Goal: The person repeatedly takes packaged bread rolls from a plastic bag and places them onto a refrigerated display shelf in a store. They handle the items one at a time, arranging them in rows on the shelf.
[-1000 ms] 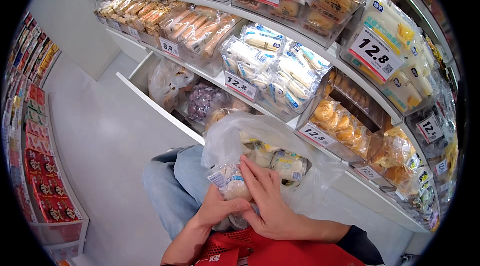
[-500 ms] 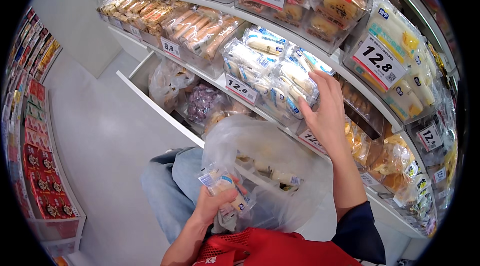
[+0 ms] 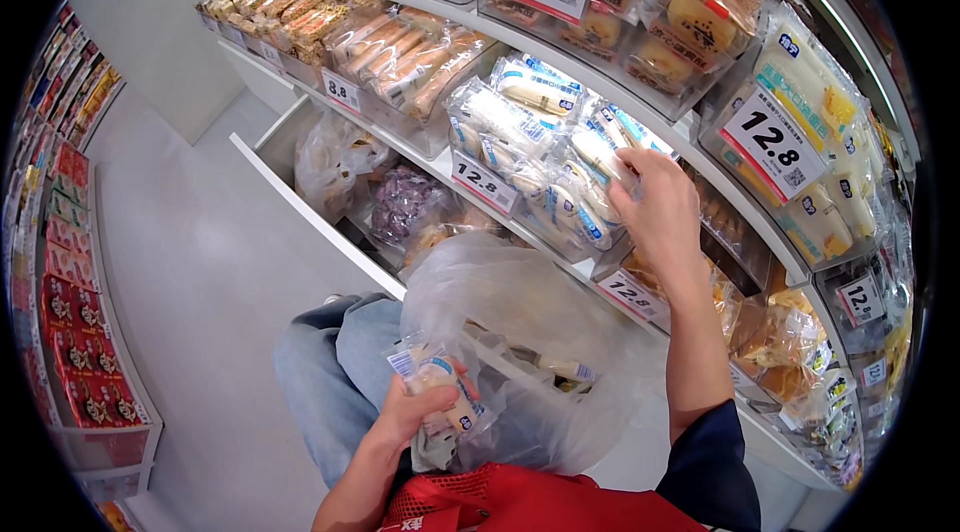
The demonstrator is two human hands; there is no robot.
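Low in the view, my left hand (image 3: 418,412) grips a wrapped bread roll (image 3: 437,377) in a clear packet with blue print. A bit of grey cloth (image 3: 434,449) shows below that hand. My right hand (image 3: 662,212) reaches up to a shelf bin of white wrapped bread rolls (image 3: 525,132). Its thumb and fingers are bent together at the pile's right edge, pinching a packet there; the fingers partly hide it. Between my arms lies a large translucent plastic bag (image 3: 450,277), spread over the open drawer, with wrapped rolls (image 3: 565,368) showing through or beside it.
The pulled-out white drawer (image 3: 310,217) holds a purple bagged item (image 3: 405,202) and other bagged bread. Shelves of packaged bread (image 3: 410,62) with price tags (image 3: 484,182) curve above and to the right. At far left stands a shelf of red packages (image 3: 95,352); grey floor (image 3: 220,262) lies between.
My right hand's fingers have gone from spread out to bent in on a packet at the bin's right side. My left hand, still holding its roll, has shifted slightly left.
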